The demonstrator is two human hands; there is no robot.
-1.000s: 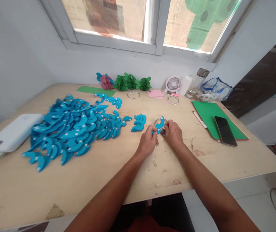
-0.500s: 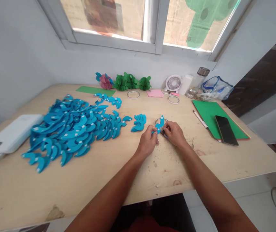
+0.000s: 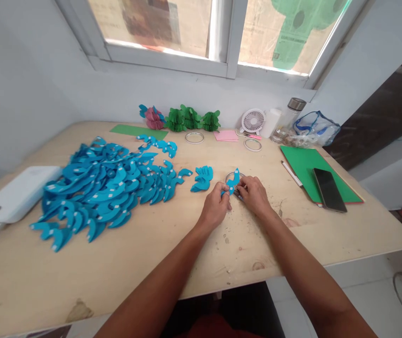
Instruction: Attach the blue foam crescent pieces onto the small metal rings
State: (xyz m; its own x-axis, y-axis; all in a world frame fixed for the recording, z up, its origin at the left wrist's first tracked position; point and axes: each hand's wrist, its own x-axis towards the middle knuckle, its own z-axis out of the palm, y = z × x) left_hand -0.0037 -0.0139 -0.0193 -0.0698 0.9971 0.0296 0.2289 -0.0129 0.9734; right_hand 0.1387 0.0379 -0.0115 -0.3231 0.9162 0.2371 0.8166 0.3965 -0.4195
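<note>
My left hand (image 3: pixel 215 203) is closed in a pinch on a curved blue paper piece (image 3: pixel 235 179) that carries small white squares. Close against it on the right, my right hand (image 3: pixel 253 193) has its fingers pressed together by the paper's edge. What those fingers hold is hidden; a thin dark item shows just below them. Behind the paper lies a narrow ring (image 3: pixel 228 174), partly covered. Left of my hands sits a small stack of blue paper pieces (image 3: pixel 202 180). Farther left spreads a large heap of similar blue pieces (image 3: pixel 105 185), many with white squares.
A white device (image 3: pixel 18 195) with a cable is at the left. Green folded paper shapes (image 3: pixel 190 119), a small fan (image 3: pixel 252 121) and a glass bottle (image 3: pixel 290 119) line the wall. On the right, a phone (image 3: pixel 329 190) lies on green sheets (image 3: pixel 303 164) beside a pen (image 3: pixel 291 172).
Almost nothing differs. Both hands stay in place around the blue paper piece, which has shifted very slightly.
</note>
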